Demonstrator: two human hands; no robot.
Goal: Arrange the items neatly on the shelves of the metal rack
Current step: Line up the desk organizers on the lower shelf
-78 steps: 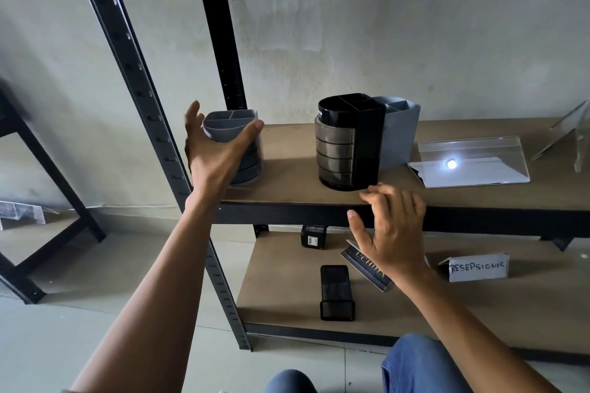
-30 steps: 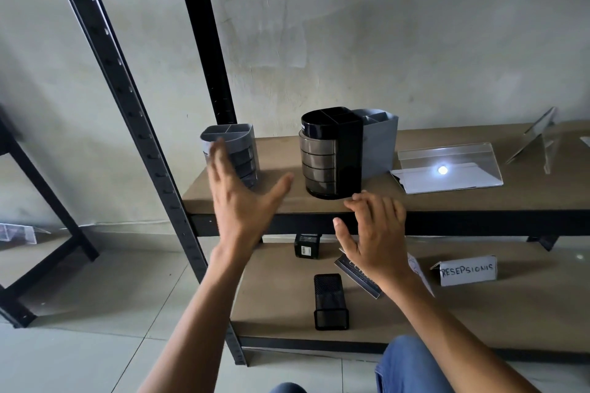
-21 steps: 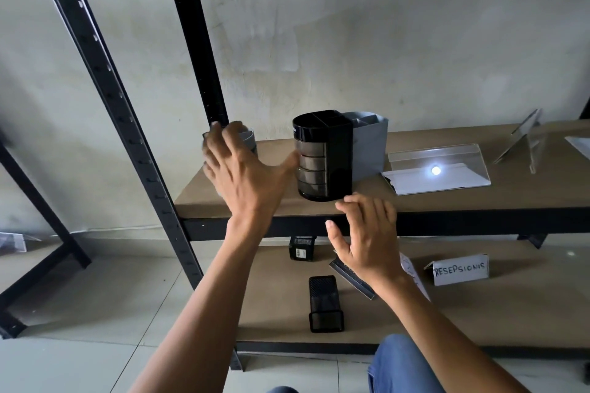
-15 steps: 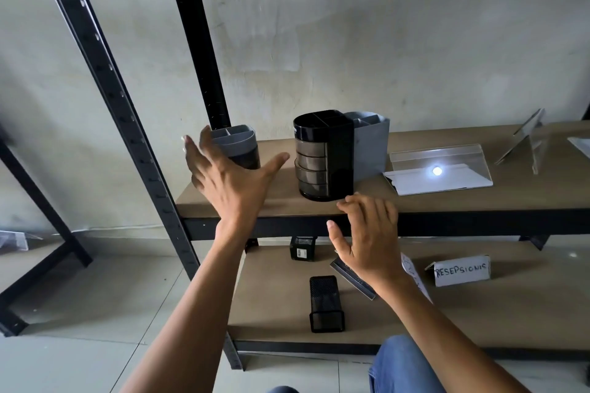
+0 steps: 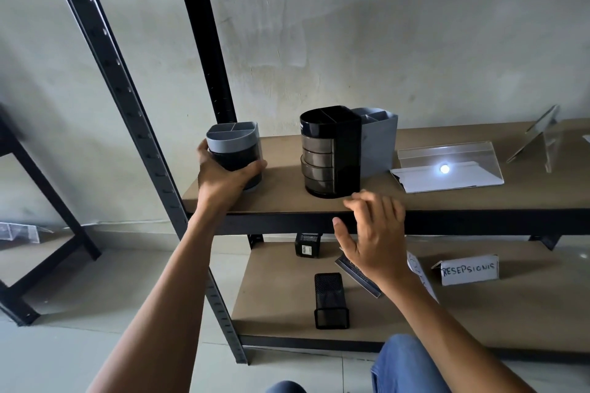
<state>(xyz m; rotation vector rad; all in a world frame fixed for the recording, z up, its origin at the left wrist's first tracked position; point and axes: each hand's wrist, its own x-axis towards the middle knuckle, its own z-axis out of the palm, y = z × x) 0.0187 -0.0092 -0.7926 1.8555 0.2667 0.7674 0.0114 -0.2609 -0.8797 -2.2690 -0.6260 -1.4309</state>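
Observation:
My left hand (image 5: 223, 180) grips a grey round organiser (image 5: 235, 150) that stands upright at the left end of the upper shelf (image 5: 479, 198) of the metal rack (image 5: 121, 80). A black organiser with drawers (image 5: 330, 153) stands to its right, with a grey box organiser (image 5: 378, 140) behind that one. My right hand (image 5: 375, 234) hovers with fingers spread at the shelf's front edge, just below the black organiser, holding nothing. On the lower shelf (image 5: 479, 322) lie a black mesh holder (image 5: 330, 300), a small black cube (image 5: 307, 244), a dark nameplate (image 5: 354, 273) and a white "RESEPSIONIS" sign (image 5: 469, 273).
A clear acrylic stand (image 5: 447, 166) with a white sheet lies on the upper shelf, and another acrylic stand (image 5: 542, 134) is at the far right. A second black rack (image 5: 48, 201) stands at the left. My knee in blue jeans (image 5: 408, 367) is low in front.
My left hand, open and off the grey round organiser a second ago, has gone back and closed around it. The right hand has barely moved.

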